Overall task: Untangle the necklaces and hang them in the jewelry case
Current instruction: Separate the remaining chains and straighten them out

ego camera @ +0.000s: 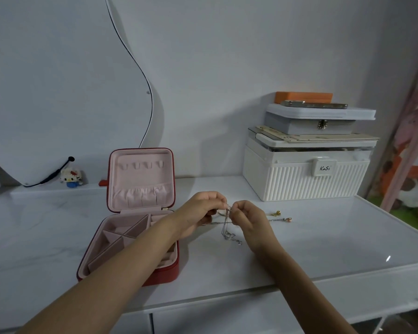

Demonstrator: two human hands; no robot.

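- Left hand (200, 210) and right hand (247, 219) meet above the white tabletop (323, 237), just right of the jewelry case (140, 213); fingertips of both are curled in and pinch the tangled necklaces (227, 227) at about the same spot, near the top of the bundle
- Judged reason for the grip: two close pinches let the fingers work a knot apart over a short run of chain; the bundle is lifted so that the loose lengths hang and show where they cross
- Below the hands a silver loop dangles to the table, ending in a small clasp or charm; to the right two chain ends lie flat on the surface, one with a gold pendant (278, 212), one with a pinkish pendant (288, 220), well apart from the knot
- Case stands open, lid upright with its pink lining facing the person; four hooks (141, 165) in the lid are bare, with a gathered pocket under them; likely opened this way so each freed chain can go straight onto a hook; nothing hung yet
- Hard to make out: how many necklaces are in the tangle; the chains are thin and blurred where the fingers cover them; the knot itself is hidden between the fingertips
- Left forearm covers the right front of the case tray; contents there cannot be seen
- White ribbed box (307, 174) with stacked boxes stands behind, untouched
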